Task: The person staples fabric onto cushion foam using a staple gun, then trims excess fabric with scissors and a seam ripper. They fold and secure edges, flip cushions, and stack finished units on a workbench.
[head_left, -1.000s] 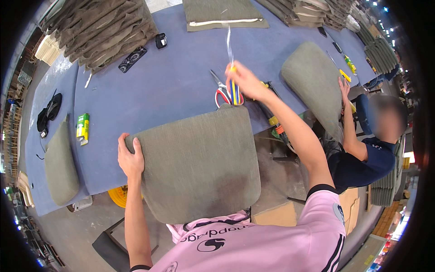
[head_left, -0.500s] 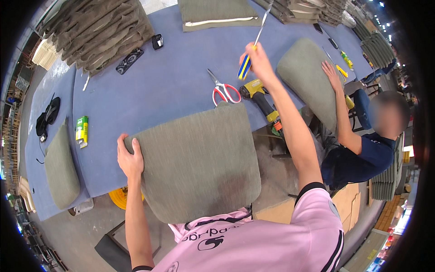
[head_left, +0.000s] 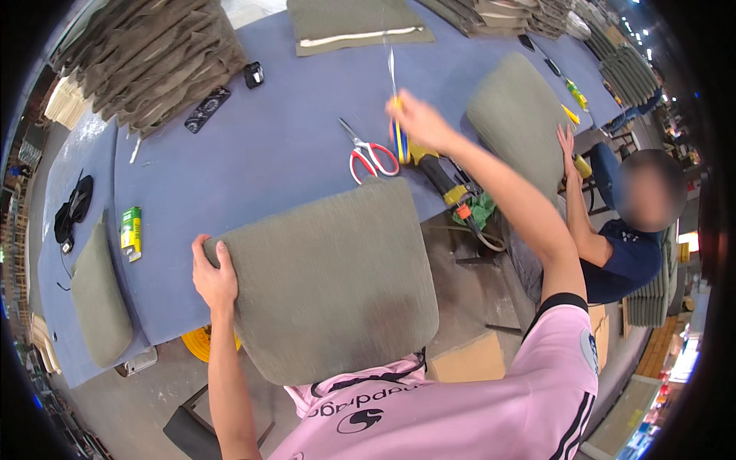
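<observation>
A greenish-grey fabric-covered seat cushion [head_left: 330, 280] leans from the table's front edge toward my body, with a dark patch low on its right side. My left hand [head_left: 216, 280] grips its upper left corner, thumb on top. My right hand [head_left: 418, 124] is raised over the table, closed around a screwdriver [head_left: 401, 146] with a blue and yellow handle. Its long metal shaft points away from me and is blurred. Red-handled scissors [head_left: 373, 159] lie open just beyond the cushion. Beside them rests a yellow and black air stapler [head_left: 438, 178], partly hidden by my right hand.
Piled fabric covers [head_left: 153, 61] stand at the far left, near a phone [head_left: 207, 110]. A green-yellow box [head_left: 131, 234] and a smaller padded piece [head_left: 101, 295] lie left. At right, a co-worker [head_left: 629, 253] touches another cushion [head_left: 517, 115]. A zippered cover [head_left: 360, 27] lies at the back.
My right hand has swung left and slightly nearer with the screwdriver, whose shaft now stands more upright. My left hand keeps its hold. The co-worker's hand has slid to the cushion's edge.
</observation>
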Available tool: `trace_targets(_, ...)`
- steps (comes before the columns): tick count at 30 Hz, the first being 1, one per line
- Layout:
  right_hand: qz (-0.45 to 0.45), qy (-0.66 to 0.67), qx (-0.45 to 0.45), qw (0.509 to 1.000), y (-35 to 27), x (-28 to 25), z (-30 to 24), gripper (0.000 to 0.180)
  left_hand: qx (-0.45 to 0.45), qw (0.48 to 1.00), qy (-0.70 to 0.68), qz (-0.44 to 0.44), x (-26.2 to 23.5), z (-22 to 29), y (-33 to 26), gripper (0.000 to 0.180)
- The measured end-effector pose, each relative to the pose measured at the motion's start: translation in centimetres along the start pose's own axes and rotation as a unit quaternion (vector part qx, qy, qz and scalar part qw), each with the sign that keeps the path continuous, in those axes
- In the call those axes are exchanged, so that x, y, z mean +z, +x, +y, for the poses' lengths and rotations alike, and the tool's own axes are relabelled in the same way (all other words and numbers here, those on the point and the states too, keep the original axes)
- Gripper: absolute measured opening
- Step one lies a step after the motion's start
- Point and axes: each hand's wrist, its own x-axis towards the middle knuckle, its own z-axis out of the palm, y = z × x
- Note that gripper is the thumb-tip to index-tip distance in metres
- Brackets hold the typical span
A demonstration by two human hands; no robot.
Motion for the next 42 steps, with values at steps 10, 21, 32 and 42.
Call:
trace_targets(10, -0.034, 0.122, 0.083, 0.988, -1.0, -0.4, -3.3, 0.033, 0.003, 1.0, 0.008, 0.012, 0.0, -0.5, -0.1, 0.045)
trace_targets(21, 0.007, 0.193, 0.088, 0.977, 2.2, -3.3, -5.0, 0.033, 0.014, 1.0, 0.004, 0.006, -0.2, -0.4, 0.1, 0.045)
trace_targets(32, 0.09, 0.151, 0.013, 0.984, 1.1, -2.7, -1.1, 0.032, 0.002, 1.0, 0.001, -0.016, 0.6, -0.1, 0.5, 0.045)
trace_targets(42, -0.031, -0.022, 0.061, 0.997, -3.6, 2.6, -2.4, 0.038, 0.016, 1.0, 0.014, -0.001, 0.1, 0.0, 0.4, 0.042)
